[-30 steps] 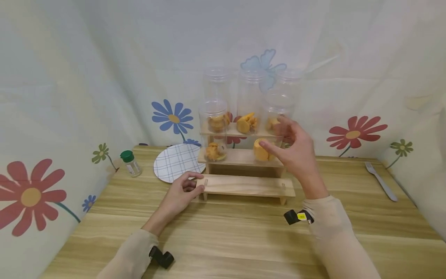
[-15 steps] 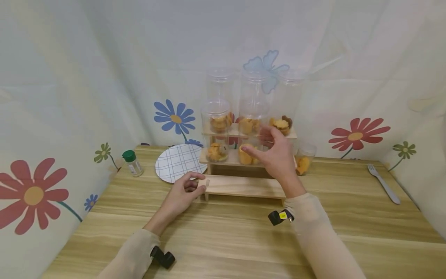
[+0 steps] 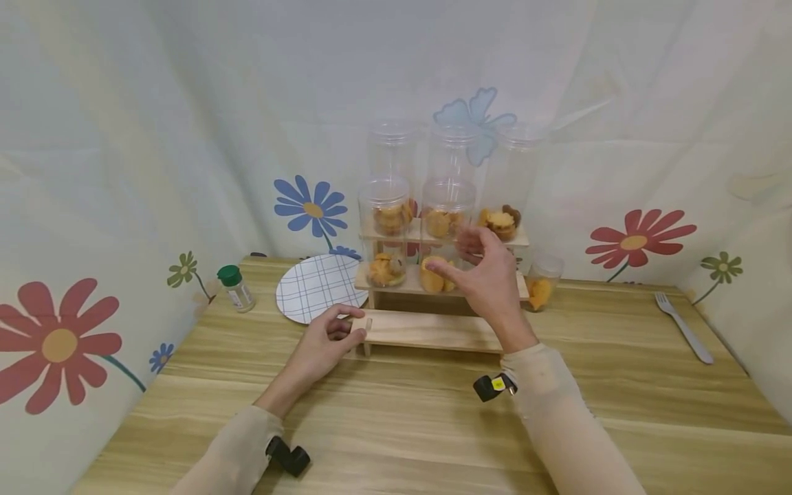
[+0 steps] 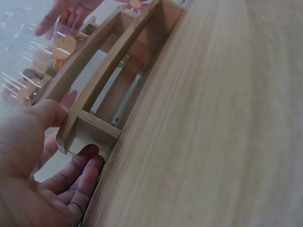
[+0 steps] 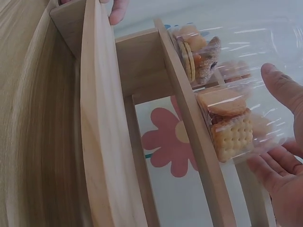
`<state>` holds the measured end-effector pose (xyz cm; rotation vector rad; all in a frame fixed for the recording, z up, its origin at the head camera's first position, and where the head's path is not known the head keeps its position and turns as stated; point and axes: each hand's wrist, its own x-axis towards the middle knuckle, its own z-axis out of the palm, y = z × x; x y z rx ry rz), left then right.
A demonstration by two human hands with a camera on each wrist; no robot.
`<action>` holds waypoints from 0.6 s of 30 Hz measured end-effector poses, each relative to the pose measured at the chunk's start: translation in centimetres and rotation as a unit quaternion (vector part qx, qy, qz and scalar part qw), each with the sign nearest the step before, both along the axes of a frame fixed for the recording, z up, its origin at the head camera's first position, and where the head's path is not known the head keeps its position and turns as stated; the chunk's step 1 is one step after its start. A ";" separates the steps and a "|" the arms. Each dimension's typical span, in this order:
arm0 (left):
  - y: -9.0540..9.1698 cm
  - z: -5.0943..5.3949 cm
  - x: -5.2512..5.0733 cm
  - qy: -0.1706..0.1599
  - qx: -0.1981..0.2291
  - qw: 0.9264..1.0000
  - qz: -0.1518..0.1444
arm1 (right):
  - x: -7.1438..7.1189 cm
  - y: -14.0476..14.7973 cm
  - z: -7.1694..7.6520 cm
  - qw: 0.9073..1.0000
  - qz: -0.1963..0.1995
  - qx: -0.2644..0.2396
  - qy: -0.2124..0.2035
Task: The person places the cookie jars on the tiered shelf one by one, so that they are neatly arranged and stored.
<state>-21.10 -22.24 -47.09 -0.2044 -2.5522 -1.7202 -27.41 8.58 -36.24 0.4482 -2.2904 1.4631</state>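
A stepped wooden rack (image 3: 427, 330) stands on the table. My left hand (image 3: 324, 342) grips the left end of its lowest step; in the left wrist view the thumb is above and the curled fingers (image 4: 87, 177) are around the end. On the middle step, my right hand (image 3: 491, 282) holds a clear jar of biscuits (image 3: 448, 199), thumb and fingers about its lower part. The right wrist view shows a square cracker (image 5: 234, 135) inside this jar. Another biscuit jar (image 3: 385, 199) sits to its left. Several taller jars (image 3: 507, 165) line the top step behind.
A small biscuit jar (image 3: 544, 282) is on the table at the rack's right. To the left are a checked oval plate (image 3: 318, 285) and a green-capped shaker (image 3: 235, 289). A fork (image 3: 683, 328) lies at far right. A flowered curtain (image 3: 185, 137) hangs behind.
My right hand has moved left along the middle step with the jar, which now stands near the step's middle. The small jar at the right has come into view. My left hand stays put.
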 end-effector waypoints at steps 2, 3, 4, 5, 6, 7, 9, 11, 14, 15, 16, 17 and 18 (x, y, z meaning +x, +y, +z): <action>0.0 -0.1 0.0 0.002 0.000 1.000 -0.002 | 0.0 0.0 -0.1 1.000 0.000 0.001 0.000; -0.1 -0.1 0.0 0.003 0.000 1.000 -0.002 | 0.1 0.0 -0.1 1.000 -0.001 0.002 -0.001; -0.1 -0.1 0.0 0.004 0.001 1.000 -0.003 | 0.1 0.0 -0.2 1.000 -0.001 0.002 -0.001; -0.1 -0.1 0.0 0.004 0.002 1.000 -0.004 | 0.1 0.0 -0.2 1.000 -0.002 0.005 -0.002; -0.1 -0.1 -0.1 0.005 0.002 1.000 -0.004 | 0.2 0.0 -0.2 1.000 -0.003 0.005 -0.005; -0.1 -0.1 -0.1 0.005 0.001 1.000 -0.004 | 0.2 0.0 -0.2 1.000 -0.004 0.007 -0.007; -0.1 -0.2 -0.1 0.004 0.001 1.000 -0.005 | 0.4 0.1 -0.3 1.000 -0.007 0.010 -0.012; -0.1 -0.2 -0.1 0.002 -0.001 1.000 -0.005 | 0.6 0.1 -0.4 1.000 -0.008 0.012 -0.017; 0.0 -0.2 -0.1 0.001 -0.001 1.000 -0.004 | 0.6 0.1 -0.5 1.000 -0.005 0.011 -0.018; 0.0 -0.2 0.0 0.001 0.000 1.000 -0.004 | 0.6 0.1 -0.6 1.000 -0.004 0.011 -0.017; 0.0 -0.1 0.0 0.002 0.000 1.000 -0.004 | 0.6 0.1 -0.6 1.000 -0.003 0.011 -0.016; 0.0 -0.1 0.0 0.003 0.000 1.000 -0.004 | 0.6 0.2 -0.6 1.000 -0.001 0.011 -0.016; 0.0 -0.1 0.0 0.003 -0.001 1.000 -0.004 | 0.6 0.2 -0.6 1.000 0.000 0.012 -0.016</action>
